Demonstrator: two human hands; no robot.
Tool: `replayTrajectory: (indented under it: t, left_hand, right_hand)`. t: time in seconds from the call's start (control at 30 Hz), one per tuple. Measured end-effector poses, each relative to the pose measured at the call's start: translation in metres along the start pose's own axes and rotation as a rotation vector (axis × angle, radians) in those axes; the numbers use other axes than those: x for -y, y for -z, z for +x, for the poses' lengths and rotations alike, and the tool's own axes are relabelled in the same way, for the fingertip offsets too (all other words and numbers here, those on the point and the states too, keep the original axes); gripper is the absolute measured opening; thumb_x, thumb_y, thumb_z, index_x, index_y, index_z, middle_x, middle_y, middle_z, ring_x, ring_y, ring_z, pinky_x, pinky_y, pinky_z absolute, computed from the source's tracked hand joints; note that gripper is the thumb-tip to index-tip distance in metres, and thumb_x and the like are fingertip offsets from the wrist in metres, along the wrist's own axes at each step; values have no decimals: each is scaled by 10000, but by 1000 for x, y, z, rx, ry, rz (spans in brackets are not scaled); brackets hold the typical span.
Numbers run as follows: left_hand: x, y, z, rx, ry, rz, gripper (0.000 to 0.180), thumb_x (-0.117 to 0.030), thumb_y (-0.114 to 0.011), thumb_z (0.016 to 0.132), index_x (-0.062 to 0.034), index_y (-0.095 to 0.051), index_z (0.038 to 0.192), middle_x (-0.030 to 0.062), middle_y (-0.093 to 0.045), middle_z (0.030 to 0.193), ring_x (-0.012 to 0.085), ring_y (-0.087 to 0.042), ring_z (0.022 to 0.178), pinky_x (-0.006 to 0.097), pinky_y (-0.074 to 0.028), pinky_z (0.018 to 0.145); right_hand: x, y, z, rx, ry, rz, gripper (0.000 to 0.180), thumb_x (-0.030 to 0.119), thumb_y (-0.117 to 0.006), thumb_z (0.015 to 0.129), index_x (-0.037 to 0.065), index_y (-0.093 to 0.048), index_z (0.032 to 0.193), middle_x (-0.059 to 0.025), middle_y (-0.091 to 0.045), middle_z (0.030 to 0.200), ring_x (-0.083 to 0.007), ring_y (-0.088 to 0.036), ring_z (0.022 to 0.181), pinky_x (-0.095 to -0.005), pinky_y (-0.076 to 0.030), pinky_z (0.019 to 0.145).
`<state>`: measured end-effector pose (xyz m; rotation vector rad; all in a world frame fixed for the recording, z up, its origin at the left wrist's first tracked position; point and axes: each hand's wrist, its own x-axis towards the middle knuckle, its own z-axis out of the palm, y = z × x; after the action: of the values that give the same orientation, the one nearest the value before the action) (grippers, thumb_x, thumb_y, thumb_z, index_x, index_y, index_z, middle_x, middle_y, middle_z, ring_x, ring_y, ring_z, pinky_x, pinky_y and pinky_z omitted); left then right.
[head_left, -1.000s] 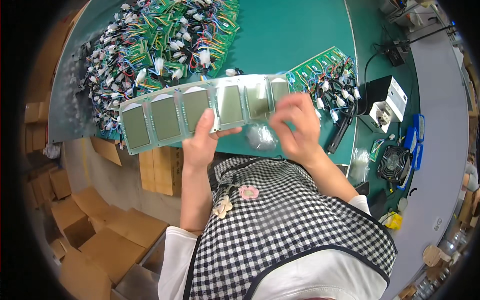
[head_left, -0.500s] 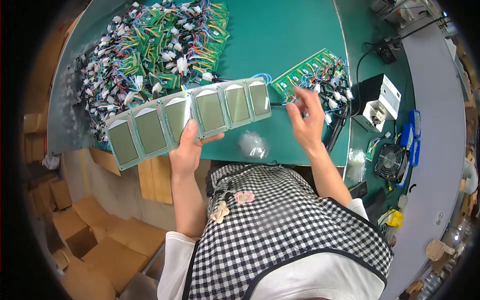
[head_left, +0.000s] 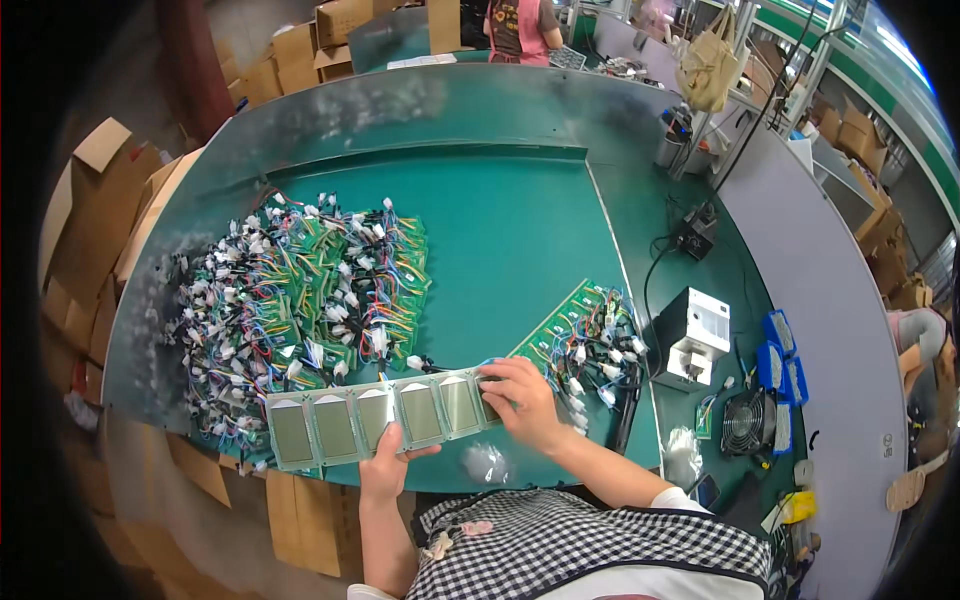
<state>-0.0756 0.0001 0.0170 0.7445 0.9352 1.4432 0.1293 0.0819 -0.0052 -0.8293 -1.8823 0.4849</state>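
A long green circuit board panel [head_left: 421, 415] carries a row of several grey LCD screens, face up and tilted slightly, above the table's near edge. My left hand [head_left: 385, 468] grips its lower edge near the middle, thumb on the front and fingers behind. At the panel's right end, my right hand [head_left: 525, 400] has its fingers bent and pressed together over the last screen, covering much of it. Whatever those fingertips pinch is hidden. Behind the right hand lies a row of green circuit boards [head_left: 560, 318] with coloured wires and white connectors.
A large heap of wired circuit boards [head_left: 300, 290] covers the green table's [head_left: 500, 230] left side. Crumpled clear plastic [head_left: 486, 463] lies at the near edge. On the right stand a black-and-white device [head_left: 695, 335], a fan [head_left: 745, 422] and blue bins [head_left: 780, 360]. Another person [head_left: 522, 30] is beyond the table.
My right hand has moved left onto the panel's right end; before, it was apart from it. My left hand still holds the panel. The view has tilted up, showing more of the room.
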Motion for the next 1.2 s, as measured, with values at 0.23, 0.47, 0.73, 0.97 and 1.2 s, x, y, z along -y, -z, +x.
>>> replayTrajectory:
  t: [0.23,0.47,0.73,0.97,1.2]
  left_hand:
    - [-7,-2,-4,6,-17,78,406,-151,-418,876,-5,-356,1250,151,-513,1142,290,-576,959,398,-565,612]
    - [5,6,-9,-71,26,13,396,-180,-436,878,19,-395,1217,145,-536,1116,268,-593,923,392,-565,611]
    - [-7,10,-10,-23,-95,-38,403,-201,-440,876,-7,-399,1226,132,-544,1105,242,-598,909,379,-565,633]
    - [-2,26,-5,-161,-106,-38,349,-136,-446,886,-11,-421,1211,113,-539,1106,231,-588,925,378,-560,688]
    - [15,11,-7,-81,-32,-2,301,-70,-452,880,0,-446,1173,114,-538,1073,223,-580,912,384,-560,685]
  right_hand:
    - [10,1,7,160,-3,-224,308,62,-595,727,57,-584,1035,-125,-515,1161,-331,-442,1107,-492,-330,930]
    - [4,-6,-4,-45,88,-107,130,35,-633,679,32,-608,806,-130,-592,946,-335,-540,899,-444,-406,812]
    - [20,1,-16,-210,41,-4,109,2,-631,658,43,-550,719,-104,-569,787,-279,-531,733,-354,-423,660]
    - [-23,-46,-116,309,-651,7,118,57,-646,690,40,-565,774,-96,-563,695,-253,-551,619,-331,-434,559]
    - [-46,-26,-106,2,-671,-223,184,115,-676,682,24,-563,795,-88,-553,714,-229,-548,607,-333,-445,568]
